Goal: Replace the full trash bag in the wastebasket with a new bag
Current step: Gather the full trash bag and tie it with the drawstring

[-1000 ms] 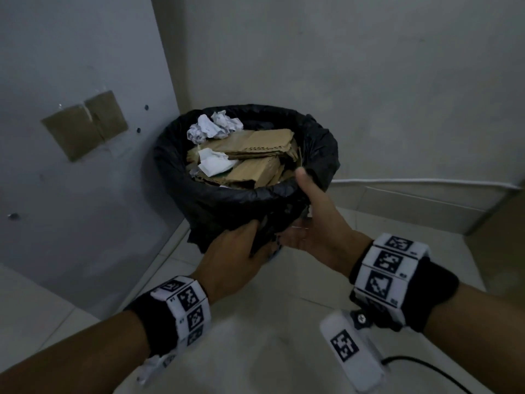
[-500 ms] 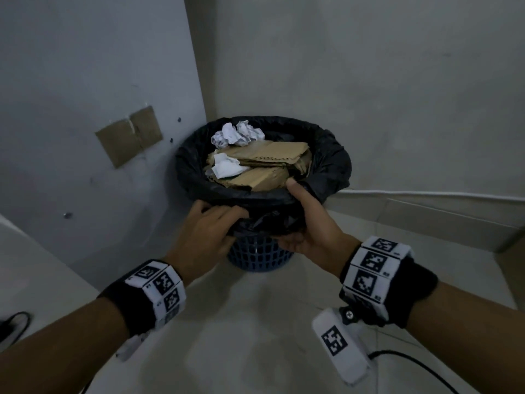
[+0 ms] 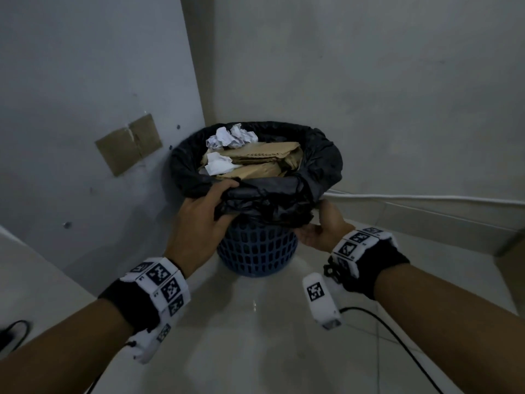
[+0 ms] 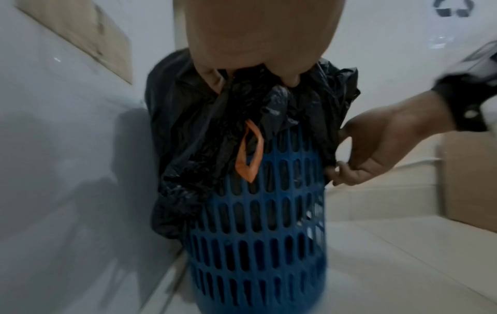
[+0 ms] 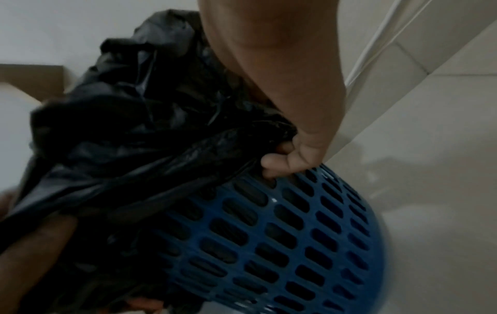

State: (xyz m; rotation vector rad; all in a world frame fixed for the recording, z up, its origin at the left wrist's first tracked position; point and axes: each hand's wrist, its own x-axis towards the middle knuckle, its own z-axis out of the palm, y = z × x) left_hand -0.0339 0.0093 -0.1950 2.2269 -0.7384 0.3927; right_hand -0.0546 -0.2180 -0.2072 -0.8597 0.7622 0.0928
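A blue lattice wastebasket (image 3: pixel 257 251) (image 4: pixel 258 233) (image 5: pixel 282 233) stands on the floor in a wall corner. A black trash bag (image 3: pixel 270 203) (image 4: pixel 193 131) (image 5: pixel 129 127) lines it, folded over the rim and filled with cardboard (image 3: pixel 255 163) and crumpled paper (image 3: pixel 230 136). My left hand (image 3: pixel 207 211) (image 4: pixel 252 42) grips the bunched bag edge at the near left rim. My right hand (image 3: pixel 321 223) (image 4: pixel 376 144) (image 5: pixel 285 157) curls its fingers under the bag's hanging edge at the near right. An orange drawstring loop (image 4: pixel 248 153) dangles from the bag.
Walls close in behind and to the left of the basket; a brown patch (image 3: pixel 129 143) is stuck on the left wall. A white conduit (image 3: pixel 426 197) runs along the right wall. A cardboard box (image 4: pixel 467 176) stands at right. A black cable (image 3: pixel 397 339) lies on the pale tiled floor.
The view has pulled back, showing the blue basket below the bag. My left hand climbed to the rim and grips the bag; my right hand dropped under the hanging edge.
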